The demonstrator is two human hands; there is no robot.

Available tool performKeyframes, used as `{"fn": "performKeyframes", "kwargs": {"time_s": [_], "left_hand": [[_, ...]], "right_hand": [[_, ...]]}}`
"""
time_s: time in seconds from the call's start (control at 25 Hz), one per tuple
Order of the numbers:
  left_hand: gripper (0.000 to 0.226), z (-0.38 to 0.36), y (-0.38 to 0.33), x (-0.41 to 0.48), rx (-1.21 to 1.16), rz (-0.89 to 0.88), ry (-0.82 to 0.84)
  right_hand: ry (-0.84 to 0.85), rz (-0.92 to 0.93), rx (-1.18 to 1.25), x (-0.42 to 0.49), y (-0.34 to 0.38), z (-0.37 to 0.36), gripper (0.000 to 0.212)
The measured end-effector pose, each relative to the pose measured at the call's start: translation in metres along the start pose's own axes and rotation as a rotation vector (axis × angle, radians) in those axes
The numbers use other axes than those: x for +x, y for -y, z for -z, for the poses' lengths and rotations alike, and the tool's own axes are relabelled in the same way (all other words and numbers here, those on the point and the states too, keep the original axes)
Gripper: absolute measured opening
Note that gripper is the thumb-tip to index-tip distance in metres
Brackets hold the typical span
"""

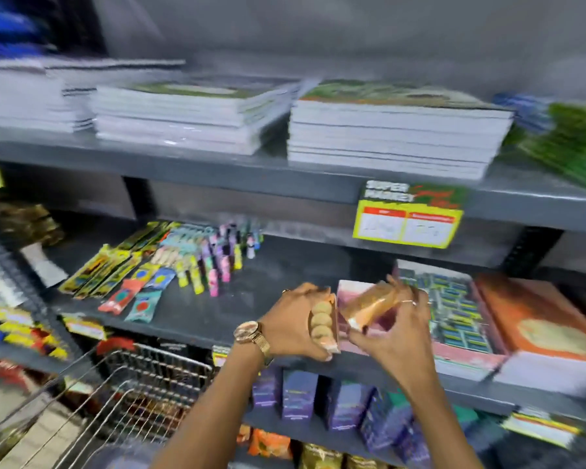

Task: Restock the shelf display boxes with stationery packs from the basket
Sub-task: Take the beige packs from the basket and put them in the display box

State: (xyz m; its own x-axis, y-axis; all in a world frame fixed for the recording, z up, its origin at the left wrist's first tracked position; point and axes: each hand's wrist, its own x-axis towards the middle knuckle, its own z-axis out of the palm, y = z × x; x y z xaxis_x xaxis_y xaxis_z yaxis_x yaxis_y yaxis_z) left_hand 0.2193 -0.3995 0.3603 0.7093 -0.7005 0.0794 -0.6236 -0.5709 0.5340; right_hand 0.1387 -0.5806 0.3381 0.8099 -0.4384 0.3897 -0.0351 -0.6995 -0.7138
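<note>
My left hand (296, 321), with a watch on the wrist, grips the left side of a small pink display box (347, 296) that stands near the front edge of the middle shelf (251, 299); a row of round beige items shows at that side. My right hand (396, 330) holds an orange transparent stationery pack (369, 308) over the box's open top. A wire basket (132, 394) stands at the lower left, below the shelf; its contents are blurred.
Colourful pen packs and small bottles (183, 262) lie on the middle shelf's left. Boxed sets (454, 313) and an orange box (548, 319) sit to the right. Notebook stacks (393, 137) fill the upper shelf. A yellow price tag (408, 218) hangs from its edge. Purple boxes (318, 397) stand below.
</note>
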Motion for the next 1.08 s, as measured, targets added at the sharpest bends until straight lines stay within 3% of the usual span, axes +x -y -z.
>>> {"fn": "performKeyframes", "kwargs": {"time_s": [0.08, 0.24, 0.32, 0.48, 0.68, 0.84, 0.96, 1.08], "left_hand": [[0.064, -0.012, -0.014, 0.029, 0.080, -0.020, 0.084], [0.066, -0.029, -0.023, 0.073, 0.213, -0.003, 0.187], [0.066, -0.038, -0.018, 0.083, 0.260, 0.023, 0.194], [0.080, -0.051, -0.004, 0.096, 0.329, 0.068, 0.175], [0.068, -0.047, 0.000, 0.107, 0.326, 0.051, 0.244], [0.073, -0.051, 0.005, 0.107, 0.332, 0.038, 0.246], [0.077, -0.053, 0.009, 0.106, 0.349, 0.049, 0.270], [0.071, -0.056, 0.008, 0.104, 0.351, 0.062, 0.237]], "right_hand": [[-0.057, -0.009, -0.187, 0.016, -0.007, 0.004, 0.096], [-0.024, -0.041, -0.252, 0.044, -0.027, 0.001, 0.077], [0.041, -0.102, -0.391, 0.049, -0.040, -0.004, 0.071], [0.079, 0.011, -0.623, 0.040, -0.063, -0.003, 0.046], [0.160, 0.061, -0.608, 0.037, -0.067, 0.003, 0.034], [0.225, 0.101, -0.652, 0.056, -0.057, 0.012, 0.058], [0.345, -0.012, -0.422, 0.074, -0.050, 0.023, 0.055], [0.202, -0.064, -0.345, 0.072, -0.047, 0.021, 0.049]]}}
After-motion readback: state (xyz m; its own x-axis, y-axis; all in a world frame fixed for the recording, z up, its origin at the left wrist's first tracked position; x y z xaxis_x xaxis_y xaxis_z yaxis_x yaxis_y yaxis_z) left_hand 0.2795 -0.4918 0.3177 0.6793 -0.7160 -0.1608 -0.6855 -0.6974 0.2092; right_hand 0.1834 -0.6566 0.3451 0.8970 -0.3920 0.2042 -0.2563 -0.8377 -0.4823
